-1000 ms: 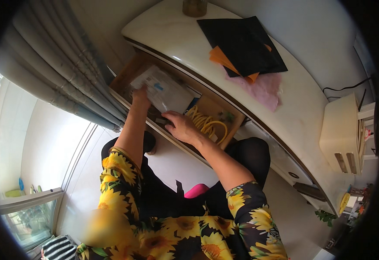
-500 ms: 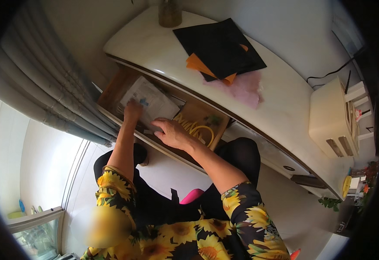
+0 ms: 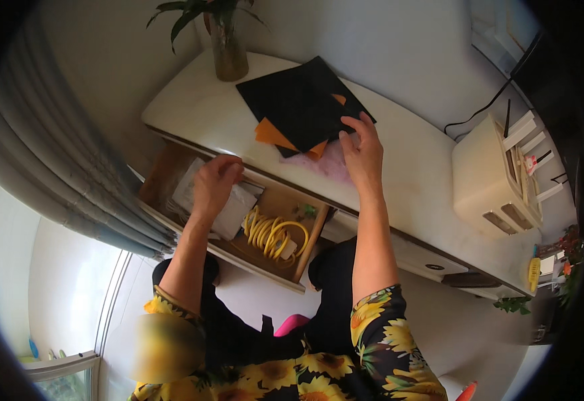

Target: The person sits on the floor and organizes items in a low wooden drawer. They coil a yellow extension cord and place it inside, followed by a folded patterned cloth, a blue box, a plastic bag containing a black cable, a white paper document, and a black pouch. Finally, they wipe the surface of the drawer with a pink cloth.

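Note:
My left hand (image 3: 214,190) is over the pulled-out wooden drawer (image 3: 298,277), near its back edge. Its fingers are curled together, and nothing shows in them. Under it lie white papers or flat packets (image 3: 235,215), partly covered by the hand. Beside those sits a coiled yellow cable (image 3: 265,230) with a pale plug or tag. Above the white cabinet top, my right hand (image 3: 365,157) is open, thumb and fingers apart. It is at the right edge of a black sheet (image 3: 298,100), which overlaps orange pieces (image 3: 272,134) and crumpled pink material (image 3: 328,162). Whether its fingertips touch the sheet I cannot tell.
A glass vase (image 3: 230,59) with a green plant stands at the cabinet's far left. To the right is a cream box (image 3: 489,177) with white antenna-like bars. Grey curtains (image 3: 71,154) hang close to the drawer's left end. My knees are beneath the drawer front.
My right hand has left the drawer and risen to the black sheet. My left hand has lifted from the white papers toward the drawer's back edge. The view has shifted, showing more of the plant.

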{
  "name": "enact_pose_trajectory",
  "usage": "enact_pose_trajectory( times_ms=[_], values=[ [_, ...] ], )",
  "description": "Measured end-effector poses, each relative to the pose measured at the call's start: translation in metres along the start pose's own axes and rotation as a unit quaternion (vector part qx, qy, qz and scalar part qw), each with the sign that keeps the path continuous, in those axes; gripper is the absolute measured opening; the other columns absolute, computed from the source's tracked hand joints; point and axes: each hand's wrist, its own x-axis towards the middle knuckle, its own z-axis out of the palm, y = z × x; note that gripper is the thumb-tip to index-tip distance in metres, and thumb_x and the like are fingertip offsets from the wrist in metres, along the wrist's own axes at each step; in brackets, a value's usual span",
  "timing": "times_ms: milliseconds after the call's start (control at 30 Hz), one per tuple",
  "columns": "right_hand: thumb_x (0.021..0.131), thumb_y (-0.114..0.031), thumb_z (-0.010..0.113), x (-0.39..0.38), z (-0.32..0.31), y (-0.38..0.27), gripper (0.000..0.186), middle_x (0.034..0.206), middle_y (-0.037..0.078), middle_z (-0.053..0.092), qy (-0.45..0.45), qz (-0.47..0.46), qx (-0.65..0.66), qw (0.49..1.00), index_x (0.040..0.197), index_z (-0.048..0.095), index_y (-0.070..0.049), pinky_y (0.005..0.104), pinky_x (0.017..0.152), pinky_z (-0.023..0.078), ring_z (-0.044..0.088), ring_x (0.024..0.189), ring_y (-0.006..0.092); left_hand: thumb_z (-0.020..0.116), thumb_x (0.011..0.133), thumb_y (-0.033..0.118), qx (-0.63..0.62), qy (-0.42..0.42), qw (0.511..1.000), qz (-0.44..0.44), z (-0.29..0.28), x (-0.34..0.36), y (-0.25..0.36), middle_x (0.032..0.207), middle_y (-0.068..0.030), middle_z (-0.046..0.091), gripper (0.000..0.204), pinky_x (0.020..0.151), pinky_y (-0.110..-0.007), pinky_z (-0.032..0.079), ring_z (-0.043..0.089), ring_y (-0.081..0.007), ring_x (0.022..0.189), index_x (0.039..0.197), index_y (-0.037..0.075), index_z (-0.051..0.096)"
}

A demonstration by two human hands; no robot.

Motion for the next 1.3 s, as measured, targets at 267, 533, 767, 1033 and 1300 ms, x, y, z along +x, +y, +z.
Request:
enact_pose_trajectory(
  times_ms=[267, 533, 767, 1033, 1300],
  values=[
    [0.084, -0.01, 0.062, 0.022, 0.022, 0.045, 0.033, 0.136, 0.015, 0.049, -0.056, 0.046, 0.04, 0.997, 0.116, 0.063, -0.014, 0.0295, 0.078, 0.049, 0.061, 0.079, 0.0181, 0.054, 0.094, 0.014, -0.254, -0.111, 0.961, -0.027, 0.015, 0.012, 0.024, 0.107, -0.0166, 0.063, 0.03, 0.084, -0.032, 0.053, 0.065, -0.0224, 0.094, 0.119, -0.004, 0.054],
    [0.083, -0.002, 0.061, 0.019, 0.038, 0.048, 0.035, 0.124, 0.012, 0.056, -0.02, -0.007, -0.063, 0.998, 0.117, 0.062, -0.012, 0.0286, 0.078, 0.05, 0.062, 0.082, 0.0189, 0.052, 0.096, 0.015, -0.282, -0.109, 0.952, -0.043, 0.017, 0.015, 0.02, 0.111, -0.0172, 0.061, 0.032, 0.086, -0.032, 0.052, 0.064, -0.0234, 0.097, 0.122, -0.003, 0.052],
    [0.081, 0.006, 0.06, 0.015, 0.03, 0.005, 0.026, 0.108, 0.01, 0.064, 0.072, 0.007, 0.149, 0.986, 0.104, 0.064, -0.005, 0.0316, 0.085, 0.05, 0.063, 0.096, 0.0237, 0.052, 0.096, 0.015, -0.304, -0.111, 0.945, -0.055, 0.007, 0.01, 0.011, 0.109, -0.0161, 0.062, 0.031, 0.086, -0.032, 0.052, 0.064, -0.0226, 0.097, 0.12, -0.003, 0.053],
    [0.08, 0.008, 0.059, -0.018, 0.022, -0.055, 0.018, 0.093, 0.002, 0.06, -0.082, 0.077, 0.48, 0.87, 0.093, 0.058, -0.004, 0.0221, 0.077, 0.047, 0.058, 0.086, 0.0095, 0.052, 0.096, 0.016, -0.307, -0.134, 0.939, -0.075, 0.003, -0.001, 0.012, 0.112, -0.0156, 0.061, 0.033, 0.087, -0.032, 0.052, 0.063, -0.0213, 0.097, 0.124, -0.002, 0.051],
    [0.08, 0.003, 0.059, -0.036, 0.017, -0.083, 0.019, 0.091, 0.003, 0.058, -0.231, 0.132, 0.681, 0.682, 0.094, 0.052, -0.009, 0.0232, 0.078, 0.047, 0.057, 0.086, 0.0115, 0.06, 0.086, -0.002, -0.32, -0.102, 0.941, -0.043, -0.004, -0.006, 0.0, 0.12, -0.0138, 0.058, 0.041, 0.098, -0.037, 0.043, 0.054, -0.0261, 0.114, 0.126, 0.001, 0.05]
  ],
)
